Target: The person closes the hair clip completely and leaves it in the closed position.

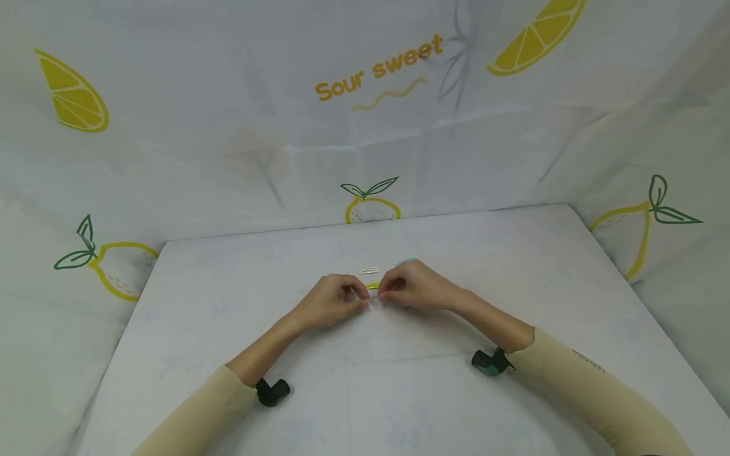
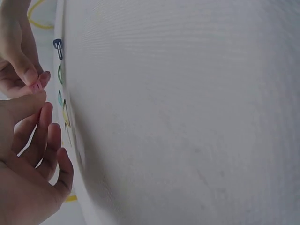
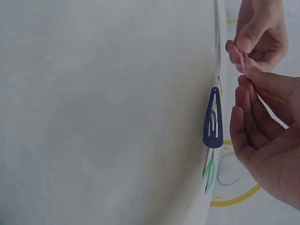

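Observation:
A small pink snap hair clip (image 3: 245, 62) is pinched between the fingertips of both hands, one end in each. My left hand (image 1: 333, 301) grips it from the left, thumb against the fingers. From the right, my right hand (image 1: 421, 287) pinches its other end, with the remaining fingers loosely bent. Fingertips cover much of the clip; a bit of pink shows in the left wrist view. Just beyond the hands lie a yellow hair clip (image 1: 372, 285) and a white hair clip (image 1: 369, 270). A teal hair clip (image 1: 406, 260) is partly hidden behind my right hand.
A dark blue hair clip (image 3: 213, 119) lies on the white-covered table (image 1: 399, 405), near a green hair clip (image 3: 207, 165). A white cloth with lemon prints (image 1: 228, 126) hangs behind and at both sides. Black wrist-worn devices (image 1: 274, 392) sit below each wrist.

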### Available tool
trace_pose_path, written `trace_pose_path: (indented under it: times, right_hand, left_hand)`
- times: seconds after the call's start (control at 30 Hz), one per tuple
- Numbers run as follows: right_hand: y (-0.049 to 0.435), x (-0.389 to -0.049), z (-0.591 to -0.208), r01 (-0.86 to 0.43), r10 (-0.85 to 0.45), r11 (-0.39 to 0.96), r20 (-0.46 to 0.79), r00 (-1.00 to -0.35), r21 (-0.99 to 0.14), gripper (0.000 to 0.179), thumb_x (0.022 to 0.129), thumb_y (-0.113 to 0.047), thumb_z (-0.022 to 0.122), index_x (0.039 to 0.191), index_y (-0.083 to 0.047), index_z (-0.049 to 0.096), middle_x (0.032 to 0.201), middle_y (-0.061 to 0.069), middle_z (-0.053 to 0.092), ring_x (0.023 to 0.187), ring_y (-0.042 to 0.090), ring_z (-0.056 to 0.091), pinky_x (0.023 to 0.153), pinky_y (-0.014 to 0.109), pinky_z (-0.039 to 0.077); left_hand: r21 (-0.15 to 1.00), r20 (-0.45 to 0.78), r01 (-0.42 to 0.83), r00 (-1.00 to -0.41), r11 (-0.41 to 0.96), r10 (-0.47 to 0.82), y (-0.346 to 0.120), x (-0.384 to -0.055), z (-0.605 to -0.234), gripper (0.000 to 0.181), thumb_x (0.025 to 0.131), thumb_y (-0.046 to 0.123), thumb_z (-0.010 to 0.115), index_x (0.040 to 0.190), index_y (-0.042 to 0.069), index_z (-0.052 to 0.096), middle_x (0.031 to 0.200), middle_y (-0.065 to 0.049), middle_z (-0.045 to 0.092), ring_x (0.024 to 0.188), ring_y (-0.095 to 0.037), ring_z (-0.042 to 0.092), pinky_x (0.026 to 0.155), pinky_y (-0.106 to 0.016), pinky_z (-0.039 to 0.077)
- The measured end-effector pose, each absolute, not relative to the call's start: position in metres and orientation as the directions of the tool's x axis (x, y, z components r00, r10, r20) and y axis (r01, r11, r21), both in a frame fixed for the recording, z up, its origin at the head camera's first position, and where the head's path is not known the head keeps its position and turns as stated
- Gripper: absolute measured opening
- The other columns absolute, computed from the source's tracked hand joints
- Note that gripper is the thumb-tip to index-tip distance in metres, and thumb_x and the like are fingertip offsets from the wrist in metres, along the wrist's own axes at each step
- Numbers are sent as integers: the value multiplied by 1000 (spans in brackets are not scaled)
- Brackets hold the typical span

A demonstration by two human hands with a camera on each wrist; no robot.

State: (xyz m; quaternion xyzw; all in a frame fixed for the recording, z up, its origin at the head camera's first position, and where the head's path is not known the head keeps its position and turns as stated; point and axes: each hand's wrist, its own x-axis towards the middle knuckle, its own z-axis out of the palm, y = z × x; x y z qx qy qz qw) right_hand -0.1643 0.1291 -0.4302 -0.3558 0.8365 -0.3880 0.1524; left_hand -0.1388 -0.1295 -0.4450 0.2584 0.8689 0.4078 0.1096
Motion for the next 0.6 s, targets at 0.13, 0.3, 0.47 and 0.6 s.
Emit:
trace_pose_path:
  times: [0.13, 0.3, 0.47, 0.6]
  right_hand:
    - [129, -165, -428, -454, -700, 438, 22, -714, -776, 4, 100, -12, 78, 99, -11, 82, 91, 0, 80, 76, 7, 64, 69, 22, 56]
    - [131, -164, -423, -450, -698, 414, 42, -715, -791, 8, 102, -13, 76, 104, -9, 82, 98, 2, 82, 82, 8, 66, 80, 25, 59]
    - [133, -164, -420, -407, -694, 385, 30, -719, -829, 11, 103, -12, 74, 109, -7, 82, 106, 10, 83, 92, 19, 74, 94, 30, 62]
    - [134, -164, -422, -393, -701, 359, 33, -712, -846, 14, 104, -12, 73, 113, -4, 81, 110, 14, 83, 97, 31, 76, 95, 32, 62]
  left_hand:
    - [766, 56, 383, -840, 517, 540, -131, -140, -442, 4, 98, 12, 79, 102, 12, 80, 96, 1, 78, 84, -7, 64, 75, -21, 50]
    - [769, 86, 387, -851, 508, 519, -130, -140, -438, 5, 100, 11, 77, 104, 10, 80, 100, 0, 80, 88, -9, 63, 77, -23, 51]
    - [782, 88, 371, -861, 502, 500, -130, -142, -435, 6, 101, 14, 77, 105, 10, 81, 99, 2, 79, 88, -10, 62, 77, -24, 51]
    - [788, 89, 366, -864, 496, 496, -131, -143, -435, 6, 101, 14, 78, 104, 11, 81, 97, 3, 79, 87, -10, 62, 77, -24, 52]
